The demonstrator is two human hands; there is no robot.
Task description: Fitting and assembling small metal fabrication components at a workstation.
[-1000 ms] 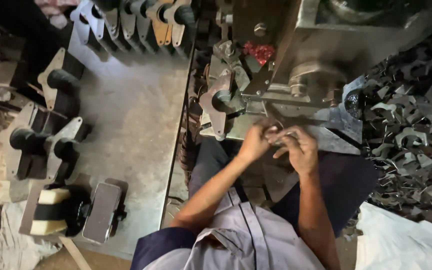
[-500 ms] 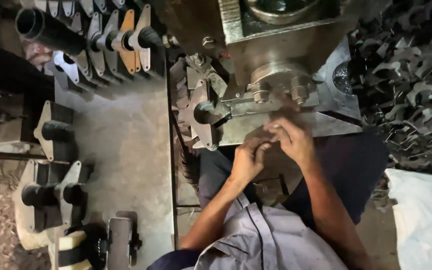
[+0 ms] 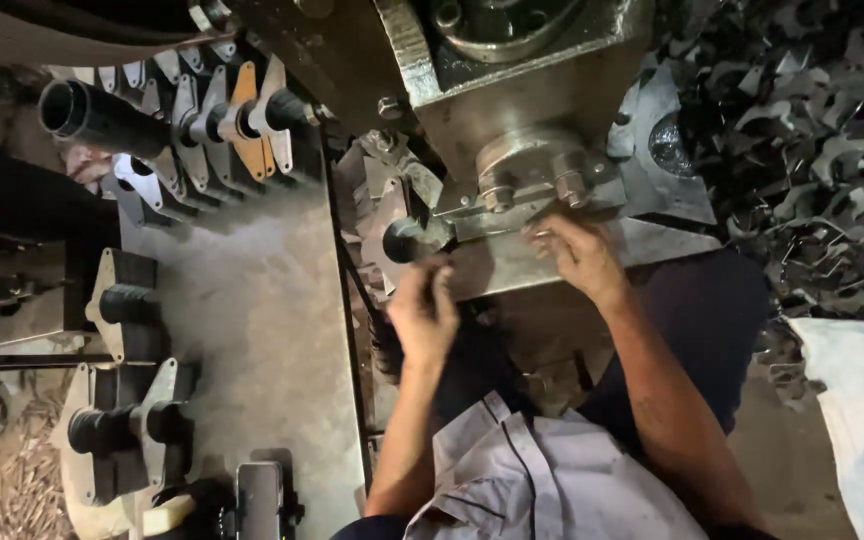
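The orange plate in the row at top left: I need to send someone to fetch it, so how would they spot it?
Start at the long black tube lying at top left. Follow it right to the row of flat metal plates threaded on it. One, the orange plate, is orange-brown; its neighbours are pale grey.

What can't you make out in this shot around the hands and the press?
1. Head view: whether the left hand pinches anything; its curled fingers hide the grip.
2. Head view: what the right hand touches on the press plate; the fingers cover it.
3. Head view: the top of the press, cut off by the upper edge.
4. Head view: single pieces in the scrap pile, too dark.
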